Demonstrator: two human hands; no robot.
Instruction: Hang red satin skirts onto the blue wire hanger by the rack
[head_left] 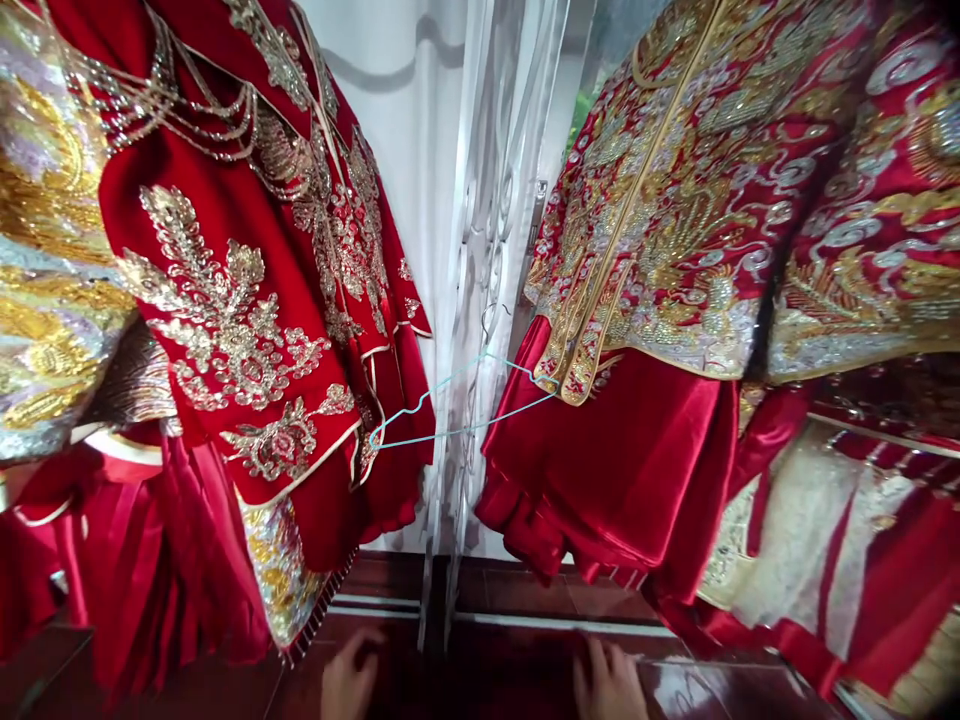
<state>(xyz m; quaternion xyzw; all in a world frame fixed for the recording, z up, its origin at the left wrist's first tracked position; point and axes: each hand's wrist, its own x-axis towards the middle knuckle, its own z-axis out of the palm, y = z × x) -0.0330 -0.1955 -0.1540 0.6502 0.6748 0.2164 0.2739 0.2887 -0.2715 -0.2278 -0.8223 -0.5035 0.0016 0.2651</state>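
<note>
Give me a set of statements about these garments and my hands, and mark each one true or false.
1. The left hand and right hand both show at the bottom of the picture. True.
2. The two hands are pressed together. False: a gap separates them.
3. The thin wire hanger is bright orange. False: it is pale blue.
4. The embroidered jacket on the right hangs above a shiny red skirt. True.
5. The curtain in the background is black. False: it is white.
</note>
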